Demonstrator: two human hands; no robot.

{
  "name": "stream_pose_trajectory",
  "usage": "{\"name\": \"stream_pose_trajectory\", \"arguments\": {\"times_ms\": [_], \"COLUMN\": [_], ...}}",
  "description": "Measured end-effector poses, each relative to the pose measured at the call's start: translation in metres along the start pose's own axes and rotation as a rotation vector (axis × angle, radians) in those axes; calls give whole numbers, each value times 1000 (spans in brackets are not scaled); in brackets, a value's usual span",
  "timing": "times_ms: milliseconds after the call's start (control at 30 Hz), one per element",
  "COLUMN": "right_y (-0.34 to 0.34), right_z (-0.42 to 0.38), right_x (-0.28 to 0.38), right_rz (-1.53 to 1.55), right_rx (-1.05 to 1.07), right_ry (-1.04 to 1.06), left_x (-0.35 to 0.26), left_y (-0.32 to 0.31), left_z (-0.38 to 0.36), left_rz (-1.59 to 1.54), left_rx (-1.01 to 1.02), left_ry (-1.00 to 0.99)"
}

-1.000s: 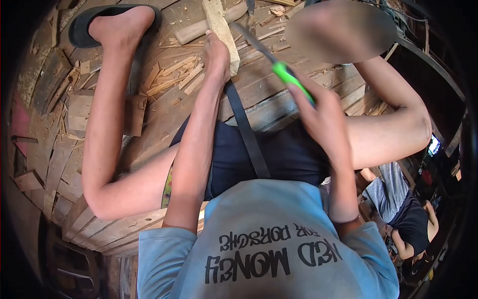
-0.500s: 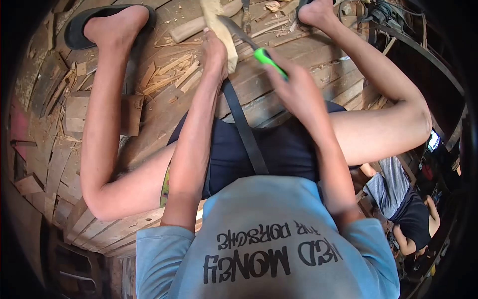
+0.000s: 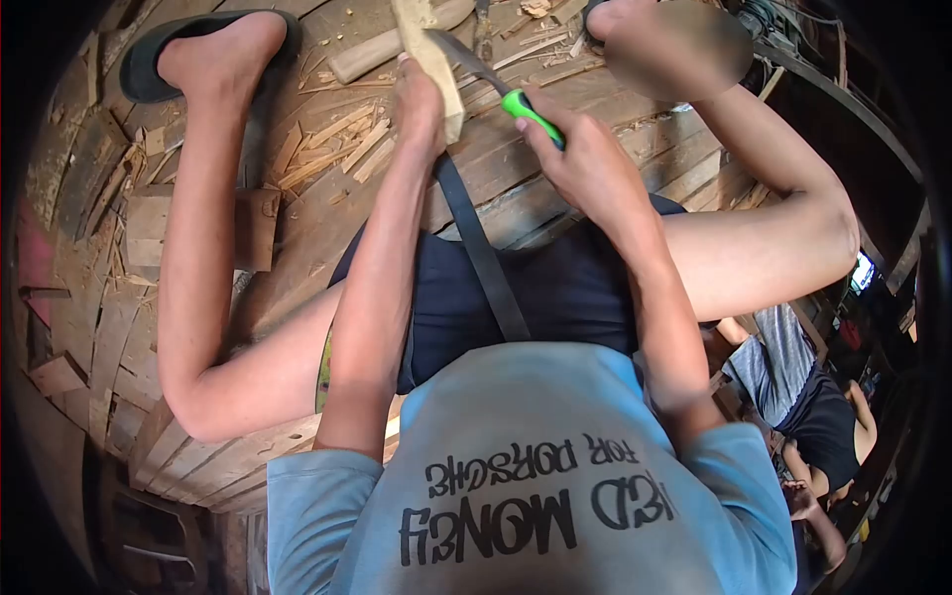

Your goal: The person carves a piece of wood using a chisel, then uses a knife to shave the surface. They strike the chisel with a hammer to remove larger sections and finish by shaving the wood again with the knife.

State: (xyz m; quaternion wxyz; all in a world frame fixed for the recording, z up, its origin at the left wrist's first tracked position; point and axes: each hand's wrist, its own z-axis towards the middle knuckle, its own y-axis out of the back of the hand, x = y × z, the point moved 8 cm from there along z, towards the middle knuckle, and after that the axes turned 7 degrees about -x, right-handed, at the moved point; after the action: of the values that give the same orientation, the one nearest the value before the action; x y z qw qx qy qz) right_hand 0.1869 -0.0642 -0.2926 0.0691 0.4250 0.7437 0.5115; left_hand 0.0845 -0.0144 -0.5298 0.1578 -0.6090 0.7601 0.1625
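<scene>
A pale, roughly shaped piece of wood [image 3: 443, 83] lies at the top centre of the head view, above the plank floor. My left hand [image 3: 420, 103] is closed around its near part, with the thumb along its left side. My right hand [image 3: 587, 149] grips a knife by its green and black handle [image 3: 533, 115]. The dark, slightly curved blade [image 3: 466, 58] points up and left, its tip overlapping the wood's right side. From the wood's near end, a black strap [image 3: 481, 250] runs down over the dark shorts.
Wood shavings and split strips [image 3: 342, 147] litter the plank floor. A rounded stick [image 3: 365, 58] lies beyond my left hand. A wooden block [image 3: 256, 228] stands by the left shin. Another person [image 3: 818, 397] is at the lower right, near a lit screen [image 3: 863, 273].
My right hand, blurred earlier, now shows sharply, and the knife sits slightly up and left. The left hand keeps its hold on the wood. At the lower right, another person's hand now shows.
</scene>
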Motion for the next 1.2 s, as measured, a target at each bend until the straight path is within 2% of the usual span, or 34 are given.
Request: {"name": "stream_pose_trajectory", "arguments": {"times_ms": [100,133,167,233,267,400,567,633,700,767,900,967,1100,1167,1200], "right_y": [-1,-1,-3,6,4,16,33,46,54,63,35,2,5,16,25], "right_z": [0,-6,-12,-22,-32,-55,-56,-55,-58,-59,-40,-16,-29,-31,-38], "right_x": [-4,-9,-13,-8,-18,-27,-30,-25,-23,-15,-11,-3,-12,-15,-12], "right_rz": [41,70,73,184,273,475,510,415,401,379,390,238,297,293,346], "right_rx": [-111,-13,-16,-103,-2,103,40,-32,-41,-77,-44,36,-13,-29,-39], "right_ry": [83,-70,-70,74,-21,-174,-196,-129,-160,-62,-82,-21,12,-13,26], "left_x": [-14,-1,-2,-6,2,10,6,6,6,4,-8,-7,2,-16,-15], "left_y": [-2,2,1,2,4,-3,-2,1,1,1,2,0,4,-2,1], "left_z": [-6,-9,-4,-2,-1,25,15,17,15,11,-6,-11,-13,-3,-8], "left_rz": [-131,-83,-56,-67,-21,-17,-80,-38,-39,-40,-32,-19,15,-40,-21], "left_rx": [91,75,57,53,42,31,50,16,12,7,23,49,41,40,44], "left_ry": [-37,32,63,2,22,-25,38,26,31,35,17,12,-16,-65,-26]}}
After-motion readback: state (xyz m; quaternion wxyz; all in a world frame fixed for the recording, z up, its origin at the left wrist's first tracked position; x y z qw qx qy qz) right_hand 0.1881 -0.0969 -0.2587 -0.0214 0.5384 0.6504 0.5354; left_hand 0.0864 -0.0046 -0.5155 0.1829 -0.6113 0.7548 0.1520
